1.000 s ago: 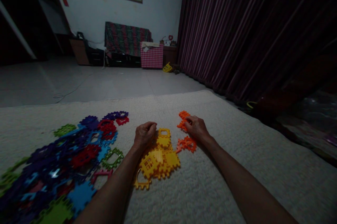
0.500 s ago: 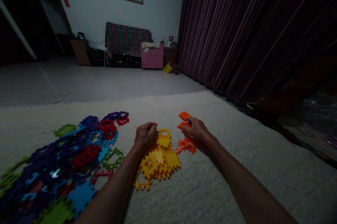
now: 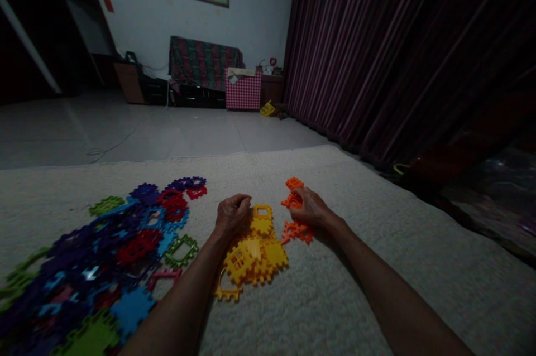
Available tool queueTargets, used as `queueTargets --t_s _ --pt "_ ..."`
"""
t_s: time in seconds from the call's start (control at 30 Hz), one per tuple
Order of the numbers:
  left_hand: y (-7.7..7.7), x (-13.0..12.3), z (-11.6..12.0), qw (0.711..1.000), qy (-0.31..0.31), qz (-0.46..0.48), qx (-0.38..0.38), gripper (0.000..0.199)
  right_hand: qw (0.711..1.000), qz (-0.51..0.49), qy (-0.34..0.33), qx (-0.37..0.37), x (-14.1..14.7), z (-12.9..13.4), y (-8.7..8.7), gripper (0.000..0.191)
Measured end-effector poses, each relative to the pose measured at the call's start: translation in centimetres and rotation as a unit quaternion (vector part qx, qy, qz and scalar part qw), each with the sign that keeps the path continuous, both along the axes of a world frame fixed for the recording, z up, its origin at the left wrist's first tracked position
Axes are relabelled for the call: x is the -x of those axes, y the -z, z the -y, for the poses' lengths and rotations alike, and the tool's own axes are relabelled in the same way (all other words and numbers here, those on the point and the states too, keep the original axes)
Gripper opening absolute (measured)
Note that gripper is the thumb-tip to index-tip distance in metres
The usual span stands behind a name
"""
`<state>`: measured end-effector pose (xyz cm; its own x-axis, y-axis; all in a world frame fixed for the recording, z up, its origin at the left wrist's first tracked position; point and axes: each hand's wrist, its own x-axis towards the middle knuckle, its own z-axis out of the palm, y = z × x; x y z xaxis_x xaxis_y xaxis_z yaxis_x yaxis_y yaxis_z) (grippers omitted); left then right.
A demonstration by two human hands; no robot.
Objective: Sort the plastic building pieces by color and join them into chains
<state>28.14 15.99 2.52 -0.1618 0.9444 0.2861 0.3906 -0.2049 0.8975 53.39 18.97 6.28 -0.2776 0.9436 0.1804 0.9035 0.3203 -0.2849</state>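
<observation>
My right hand (image 3: 310, 208) has its thumb and fingers curled at the edge of an orange interlocking plastic piece (image 3: 288, 201), partly hiding it. Another orange piece (image 3: 295, 182) lies just beyond, and lacy orange pieces (image 3: 296, 232) lie on the near side, below the hand. My left hand (image 3: 233, 213) rests closed in a loose fist, its inner fingers turned out of sight. It sits at the left edge of a heap of yellow interlocking pieces (image 3: 274, 255), beside a yellow square frame (image 3: 263, 212) at the heap's far end.
A large mixed pile of purple, red, blue and green pieces (image 3: 96, 244) spreads over the left of the pale quilted mat (image 3: 355, 311). Tiled floor (image 3: 201, 133) lies beyond, with a thin cable on it. A dark purple curtain (image 3: 355, 38) hangs on the right.
My right hand has shifted slightly nearer and lower, showing more of the middle orange piece and covering part of the lower ones. My left hand has stayed in place.
</observation>
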Motion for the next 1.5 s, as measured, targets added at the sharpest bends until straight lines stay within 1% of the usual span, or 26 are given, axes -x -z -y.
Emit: queueTargets --t_s 0.13,0.23,0.33,0.43,0.6,0.8,1.0,1.23,1.37,1.5 --pt "-0.1 0.0 0.0 1.0 0.002 -0.004 0.001 0.033 0.997 -0.035 -0.069 0.016 -0.2 0.3 -0.3 0.047" --pt "-0.1 0.0 0.0 1.0 0.001 -0.001 0.005 0.033 0.994 -0.05 -0.091 0.029 -0.5 0.5 -0.5 0.043" --pt "-0.1 0.0 0.0 1.0 0.0 -0.002 0.005 0.033 0.994 -0.072 -0.079 0.028 -0.7 0.4 -0.6 0.051" --pt "-0.1 0.0 0.0 1.0 0.004 -0.006 0.002 0.033 0.994 -0.086 -0.062 0.009 -0.7 0.1 -0.3 0.06" --pt "-0.4 -0.1 0.2 1.0 -0.003 -0.01 -0.001 0.033 0.995 -0.08 -0.054 -0.021 0.1 -0.1 0.2 0.057" --pt "-0.4 -0.1 0.1 1.0 0.001 -0.005 0.001 0.034 0.996 -0.05 -0.069 -0.002 0.5 0.5 -0.3 0.05" --pt "-0.4 -0.1 0.1 1.0 -0.001 -0.011 -0.002 0.035 0.995 -0.062 -0.072 0.005 0.2 0.7 -0.2 0.061" --pt "-0.1 -0.2 0.1 1.0 0.004 0.006 0.004 0.035 0.994 -0.075 -0.076 0.0 0.3 0.3 0.1 0.06" --pt "0.0 -0.1 0.0 1.0 0.006 0.0 0.004 0.035 0.992 -0.11 -0.062 0.006 -0.7 0.0 -0.5 0.059" --pt "-0.2 -0.1 0.0 1.0 -0.001 -0.015 -0.002 0.035 0.99 -0.141 -0.018 -0.019 -3.0 -0.4 -1.2 0.057"
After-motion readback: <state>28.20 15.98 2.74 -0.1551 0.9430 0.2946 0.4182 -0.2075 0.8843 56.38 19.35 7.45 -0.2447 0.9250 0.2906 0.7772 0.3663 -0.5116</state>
